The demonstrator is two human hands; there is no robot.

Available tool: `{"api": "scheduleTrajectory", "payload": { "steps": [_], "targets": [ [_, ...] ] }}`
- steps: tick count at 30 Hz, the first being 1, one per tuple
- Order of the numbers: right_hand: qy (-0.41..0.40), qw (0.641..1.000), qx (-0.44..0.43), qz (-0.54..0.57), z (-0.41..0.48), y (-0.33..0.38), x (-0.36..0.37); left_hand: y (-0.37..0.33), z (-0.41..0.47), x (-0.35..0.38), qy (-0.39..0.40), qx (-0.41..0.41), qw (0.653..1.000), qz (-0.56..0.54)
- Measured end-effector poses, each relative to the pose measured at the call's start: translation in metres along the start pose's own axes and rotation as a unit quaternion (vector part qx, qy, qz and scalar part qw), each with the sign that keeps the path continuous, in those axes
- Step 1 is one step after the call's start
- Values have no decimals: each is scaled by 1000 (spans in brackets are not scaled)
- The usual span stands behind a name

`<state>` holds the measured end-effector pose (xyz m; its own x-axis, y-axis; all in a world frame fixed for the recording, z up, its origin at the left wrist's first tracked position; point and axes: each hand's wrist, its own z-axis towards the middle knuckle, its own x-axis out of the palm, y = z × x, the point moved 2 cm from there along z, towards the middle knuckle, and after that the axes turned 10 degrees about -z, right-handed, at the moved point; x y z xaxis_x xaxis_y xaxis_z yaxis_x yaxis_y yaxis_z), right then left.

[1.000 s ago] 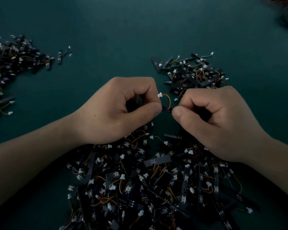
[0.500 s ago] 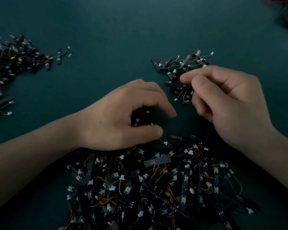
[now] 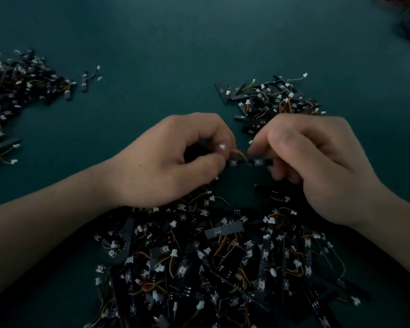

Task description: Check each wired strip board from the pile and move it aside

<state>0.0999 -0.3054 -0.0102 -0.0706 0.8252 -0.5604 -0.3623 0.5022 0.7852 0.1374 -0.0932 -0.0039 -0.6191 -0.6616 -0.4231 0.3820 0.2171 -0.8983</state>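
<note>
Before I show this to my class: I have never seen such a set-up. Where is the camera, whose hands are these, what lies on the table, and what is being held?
No machine here: a person works with two bare hands. The single picture comes from a camera worn on the person's head, looking forward and down. On the dark green table lie small black boards with thin wires and white plugs: a big pile nearest the person, a smaller pile beyond the right hand, and a third pile at far left. The left hand and right hand each pinch one end of a single strip board, held between them above the table; its orange wire loops upward.
</note>
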Motion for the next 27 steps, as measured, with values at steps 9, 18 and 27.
{"api": "scheduleTrajectory", "payload": {
  "steps": [9,18,27],
  "targets": [
    [11,997,-30,-65,-2,5,2,2,-1,-2,-40,-16,997,-58],
    [7,994,-32,-108,-2,5,6,3,0,-1,-99,-21,995,-5],
    [6,993,-33,-113,-2,6,6,3,-1,-1,-78,-25,997,-17]
  ]
}}
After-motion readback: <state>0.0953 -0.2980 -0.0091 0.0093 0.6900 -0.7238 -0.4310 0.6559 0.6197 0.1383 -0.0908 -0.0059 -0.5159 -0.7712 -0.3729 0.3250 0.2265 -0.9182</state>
